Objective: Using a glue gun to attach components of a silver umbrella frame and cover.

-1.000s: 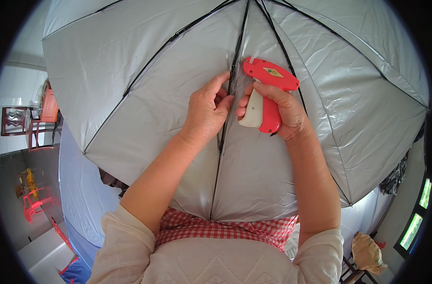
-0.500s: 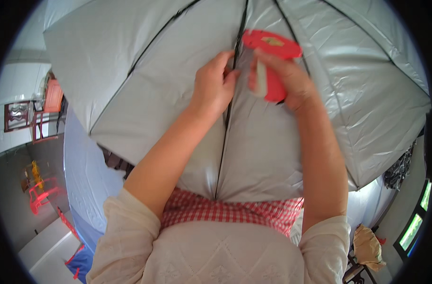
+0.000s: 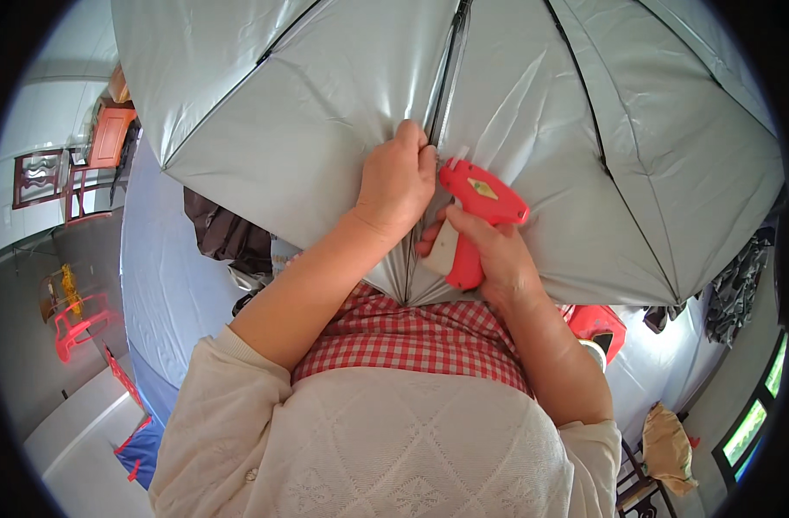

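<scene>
An open umbrella (image 3: 342, 112) with silver fabric and dark ribs spreads across the view in front of me. My left hand (image 3: 398, 180) is closed in a pinch at the fabric beside the middle rib (image 3: 446, 82). In my right hand (image 3: 491, 250) is a red tagging gun (image 3: 489, 200) with a white trigger, gripped by its handle. Its nose points up and left, close to my left fingertips. Whether the tip touches the umbrella, I cannot tell.
Under the umbrella lies a pale blue-covered table (image 3: 161, 285), with dark folded cloth (image 3: 226, 229) at left. A red object (image 3: 597, 328) shows beside my right forearm. Black crumpled material (image 3: 740, 293) sits at right. Farther left are a red plastic chair (image 3: 79, 324) and wooden chairs (image 3: 40, 180).
The tagging gun in my right hand has come down and left, its nose now beside my left fingers. My left hand has lowered slightly. The umbrella has shifted up, uncovering dark cloth.
</scene>
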### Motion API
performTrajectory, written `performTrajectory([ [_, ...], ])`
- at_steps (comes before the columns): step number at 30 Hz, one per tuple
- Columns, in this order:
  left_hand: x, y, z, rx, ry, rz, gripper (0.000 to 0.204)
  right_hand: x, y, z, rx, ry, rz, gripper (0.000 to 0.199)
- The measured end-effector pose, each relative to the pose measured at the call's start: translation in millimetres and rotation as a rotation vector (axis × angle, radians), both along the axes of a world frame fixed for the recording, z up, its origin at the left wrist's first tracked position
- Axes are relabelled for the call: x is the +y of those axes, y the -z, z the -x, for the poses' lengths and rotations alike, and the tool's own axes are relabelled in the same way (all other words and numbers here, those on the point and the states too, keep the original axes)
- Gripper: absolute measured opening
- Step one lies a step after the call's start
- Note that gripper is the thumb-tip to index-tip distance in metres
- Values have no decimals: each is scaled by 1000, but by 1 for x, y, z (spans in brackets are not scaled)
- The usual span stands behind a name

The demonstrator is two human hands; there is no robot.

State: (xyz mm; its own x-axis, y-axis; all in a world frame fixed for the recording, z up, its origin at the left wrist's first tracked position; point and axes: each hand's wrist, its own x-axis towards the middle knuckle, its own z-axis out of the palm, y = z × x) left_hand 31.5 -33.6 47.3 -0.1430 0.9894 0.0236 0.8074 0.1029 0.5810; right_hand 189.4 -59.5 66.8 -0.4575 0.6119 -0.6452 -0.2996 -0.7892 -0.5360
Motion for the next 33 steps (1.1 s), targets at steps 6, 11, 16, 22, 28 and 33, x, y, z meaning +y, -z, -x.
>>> performTrajectory([
  [6,-11,-8,6,-740,-204,158,9,16,-1,-2,17,45,-45,24],
  [11,-9,-14,7,-843,-230,239,4,18,-5,1,22,0,-16,23],
  [16,-7,-14,11,-861,-236,255,9,32,-3,-4,69,-82,65,22],
  [22,-9,-13,9,-885,-266,254,7,32,0,-12,149,-113,87,20],
  [28,-9,-16,0,-891,-267,255,6,29,-2,-6,20,-89,16,20],
  [33,-7,-14,10,-871,-246,221,16,36,-12,-6,-96,-177,-29,23],
])
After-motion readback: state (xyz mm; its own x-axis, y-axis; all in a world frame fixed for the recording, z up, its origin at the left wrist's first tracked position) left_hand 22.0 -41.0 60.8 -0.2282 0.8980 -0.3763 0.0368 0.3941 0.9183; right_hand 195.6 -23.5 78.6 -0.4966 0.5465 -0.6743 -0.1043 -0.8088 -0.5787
